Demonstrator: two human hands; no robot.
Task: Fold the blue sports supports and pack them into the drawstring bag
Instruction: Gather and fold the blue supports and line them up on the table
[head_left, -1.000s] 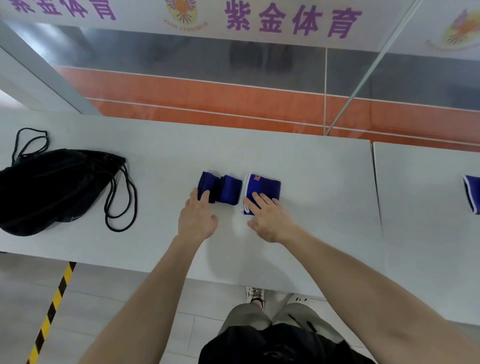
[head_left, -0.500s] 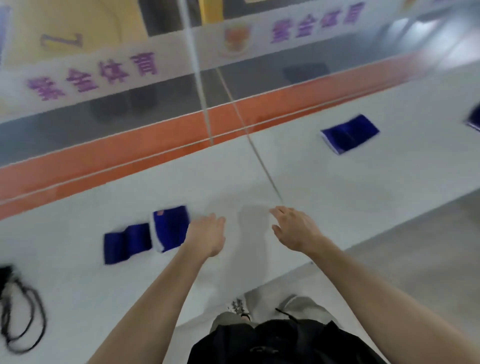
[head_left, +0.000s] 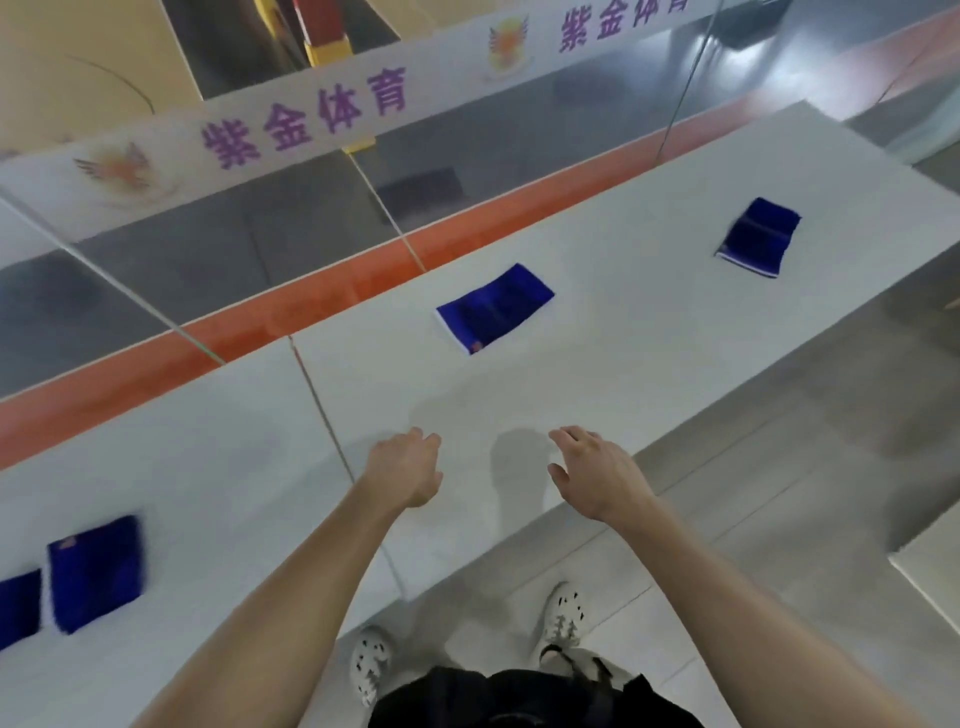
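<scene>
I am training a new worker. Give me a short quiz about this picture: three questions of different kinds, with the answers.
1. How many blue supports are in view?
2. True or false: the left hand and the right hand hold nothing.
3. The bag is: A) between the hands, B) under a support, C) not in view.

Key: 1. four; 2. true; 3. C.
</scene>
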